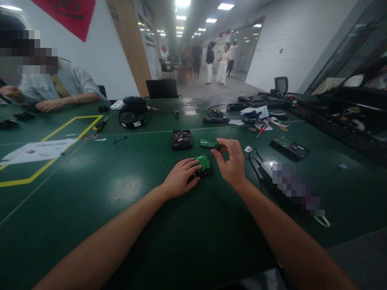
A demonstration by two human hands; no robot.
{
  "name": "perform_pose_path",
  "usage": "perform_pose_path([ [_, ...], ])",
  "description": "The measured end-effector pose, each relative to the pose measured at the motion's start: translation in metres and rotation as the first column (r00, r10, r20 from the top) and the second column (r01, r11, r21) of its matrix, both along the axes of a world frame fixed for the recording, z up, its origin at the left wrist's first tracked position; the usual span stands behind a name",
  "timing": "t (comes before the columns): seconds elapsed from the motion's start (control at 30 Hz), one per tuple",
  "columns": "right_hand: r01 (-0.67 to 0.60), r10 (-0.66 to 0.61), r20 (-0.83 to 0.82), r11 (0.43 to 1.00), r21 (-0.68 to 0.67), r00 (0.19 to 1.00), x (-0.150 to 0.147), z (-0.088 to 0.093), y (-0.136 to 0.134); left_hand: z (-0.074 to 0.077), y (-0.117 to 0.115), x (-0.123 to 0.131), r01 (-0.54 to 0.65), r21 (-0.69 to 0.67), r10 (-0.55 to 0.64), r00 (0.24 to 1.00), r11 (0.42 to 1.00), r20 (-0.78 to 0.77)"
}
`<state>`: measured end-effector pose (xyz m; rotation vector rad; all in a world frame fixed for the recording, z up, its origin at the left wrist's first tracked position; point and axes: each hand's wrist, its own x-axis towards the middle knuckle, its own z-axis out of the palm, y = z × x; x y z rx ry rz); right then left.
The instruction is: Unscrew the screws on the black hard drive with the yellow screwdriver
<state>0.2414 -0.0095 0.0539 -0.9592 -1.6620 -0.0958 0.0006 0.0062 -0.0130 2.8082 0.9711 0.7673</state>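
Note:
A black hard drive with a green circuit board (204, 163) on top lies on the green table (121, 189). My left hand (181, 177) rests on its left side, fingers curled over the edge, holding it down. Just right of the drive, my right hand (231, 163) is closed on a small screwdriver with a dark handle (219, 146), held over the drive's right edge. A second black hard drive (182, 139) and a loose green circuit board (207, 143) lie just beyond.
A third drive (289, 147) lies to the right near cables and a white device (269, 166). A black headset (133, 112), screwdrivers, papers (39, 150) and yellow tape (72, 125) lie to the left. A seated person (57, 90) leans on the far left edge. People stand in the corridor.

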Motion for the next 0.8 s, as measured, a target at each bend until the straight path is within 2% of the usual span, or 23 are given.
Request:
perform_pose_path([
  [0.33, -0.011, 0.013, 0.022, 0.997, -0.078, 1.000, 0.003, -0.006, 0.003, 0.000, 0.000, 0.000, 0.010, -0.006, -0.010, 1.000, 1.000, 0.018],
  [0.53, 0.012, -0.010, 0.028, 0.999, -0.052, 1.000, 0.003, -0.005, 0.002, 0.001, 0.000, 0.000, 0.000, -0.017, 0.000, 1.000, 1.000, 0.004],
  [0.7, -0.038, 0.038, -0.002, 0.989, -0.143, 0.999, 0.004, -0.009, 0.005, 0.003, -0.001, 0.001, 0.002, -0.016, -0.002, 1.000, 1.000, 0.023],
  [0.8, -0.025, 0.020, -0.028, 0.987, -0.160, 0.999, 0.004, -0.012, 0.006, 0.004, -0.002, 0.001, 0.000, -0.019, 0.000, 1.000, 1.000, 0.018],
])
